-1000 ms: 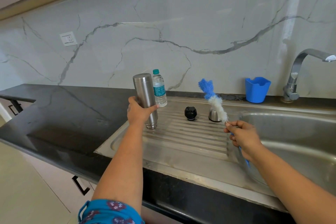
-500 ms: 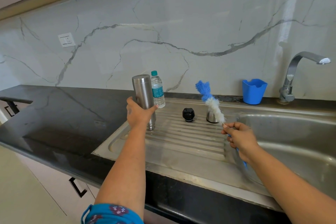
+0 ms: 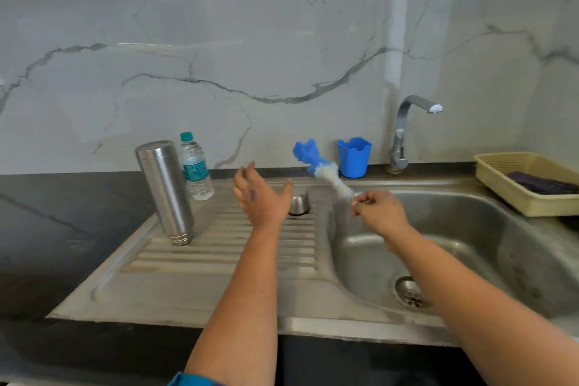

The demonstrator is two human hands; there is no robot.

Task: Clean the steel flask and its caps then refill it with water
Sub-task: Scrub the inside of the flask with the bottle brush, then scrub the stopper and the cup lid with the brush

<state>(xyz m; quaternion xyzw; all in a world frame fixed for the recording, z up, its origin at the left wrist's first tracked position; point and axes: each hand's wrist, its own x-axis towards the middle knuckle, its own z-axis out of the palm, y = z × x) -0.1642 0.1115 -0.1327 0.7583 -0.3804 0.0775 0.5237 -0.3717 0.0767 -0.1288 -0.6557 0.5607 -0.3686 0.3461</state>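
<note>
The steel flask (image 3: 166, 191) stands upside down on the ribbed drainboard (image 3: 219, 260), mouth on the ridges. My left hand (image 3: 260, 194) hovers with spread fingers to the right of the flask, holding nothing, and hides the black cap behind it. The steel cap (image 3: 299, 204) sits just right of that hand. My right hand (image 3: 379, 210) grips the handle of a blue-and-white bottle brush (image 3: 316, 166), whose bristle head points up and left over the drainboard. A plastic water bottle (image 3: 195, 166) stands behind the flask.
The sink basin (image 3: 470, 244) with its drain (image 3: 412, 293) lies to the right, the tap (image 3: 404, 131) behind it. A blue plastic cup (image 3: 354, 157) stands against the wall. A yellow tray (image 3: 501, 185) holding a dark scrub pad sits at the far right. Black countertop (image 3: 62, 229) extends left.
My left hand let go of the flask, which now stands alone on the drainboard, and moved right toward the caps. The view shifted right, showing the tray.
</note>
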